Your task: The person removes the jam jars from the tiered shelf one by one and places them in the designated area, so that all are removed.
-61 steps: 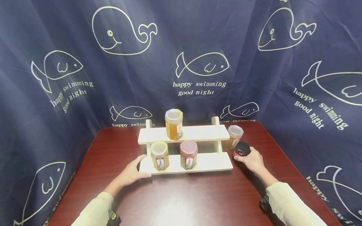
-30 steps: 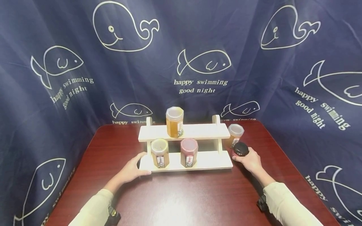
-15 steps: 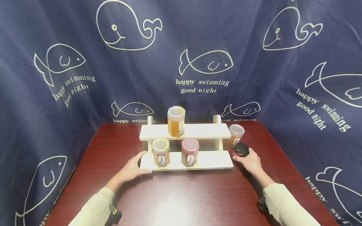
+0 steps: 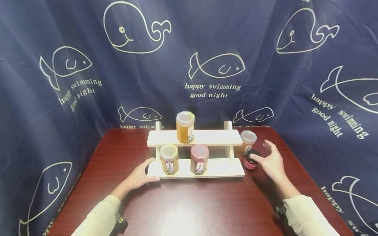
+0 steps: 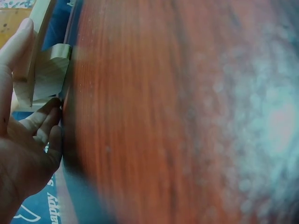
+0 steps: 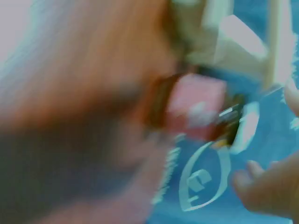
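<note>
At the left end of a white two-tier wooden shelf [image 4: 224, 167], my left hand [image 4: 138, 175] holds the lower board, thumb along its front edge and fingers behind. In the left wrist view that hand [image 5: 28, 144] spans the board's end [image 5: 35, 56]. My right hand [image 4: 273, 164] is spread beside a small jar with red contents and a black lid [image 4: 250, 164], its thumb overlapping the lid. This jar stands upright on the table, right of the shelf. The right wrist view, blurred, shows the red jar [image 6: 196, 107] apart from the fingers [image 6: 266, 186].
An amber jar [image 4: 185, 131] stands on the upper board. On the lower board are a yellowish-lidded jar [image 4: 169, 164] and a pink-lidded jar [image 4: 199, 164]. Another amber jar [image 4: 247, 141] stands behind the red one. A blue curtain [image 4: 212, 32] surrounds the dark red table [image 4: 189, 203].
My right hand has let go of the black-lidded jar, its fingers spreading and lifting up and to the right. The left hand keeps its place on the shelf.
</note>
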Demonstrator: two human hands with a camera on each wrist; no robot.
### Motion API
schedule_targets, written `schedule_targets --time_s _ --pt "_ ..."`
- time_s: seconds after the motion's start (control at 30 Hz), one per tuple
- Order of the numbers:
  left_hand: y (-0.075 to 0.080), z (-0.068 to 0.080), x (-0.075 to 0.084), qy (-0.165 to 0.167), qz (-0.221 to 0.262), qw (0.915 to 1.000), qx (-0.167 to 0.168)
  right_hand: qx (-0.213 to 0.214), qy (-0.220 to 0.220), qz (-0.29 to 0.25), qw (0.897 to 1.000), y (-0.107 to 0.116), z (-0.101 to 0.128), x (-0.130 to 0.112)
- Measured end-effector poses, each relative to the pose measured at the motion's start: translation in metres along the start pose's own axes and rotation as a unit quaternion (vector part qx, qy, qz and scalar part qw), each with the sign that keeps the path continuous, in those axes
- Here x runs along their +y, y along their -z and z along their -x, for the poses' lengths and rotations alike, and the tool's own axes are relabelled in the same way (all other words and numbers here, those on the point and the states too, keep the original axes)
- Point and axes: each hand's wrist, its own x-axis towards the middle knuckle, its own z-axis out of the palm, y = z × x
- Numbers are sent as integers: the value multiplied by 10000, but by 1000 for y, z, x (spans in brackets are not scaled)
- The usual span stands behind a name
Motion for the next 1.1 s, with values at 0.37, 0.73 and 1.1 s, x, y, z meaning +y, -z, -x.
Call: schedule_targets --time_s 0.37,0.73,1.1 --pt "-4 0 1 78 77 9999 -37 -1219 1037 -826 9837 -56 39 -82" --pt "-3 0 4 52 102 9999 1 -1849 729 -889 9760 -122 57 -93" --pt "-1 2 4 71 103 9999 56 -1288 515 -1302 9817 -146 69 -101"
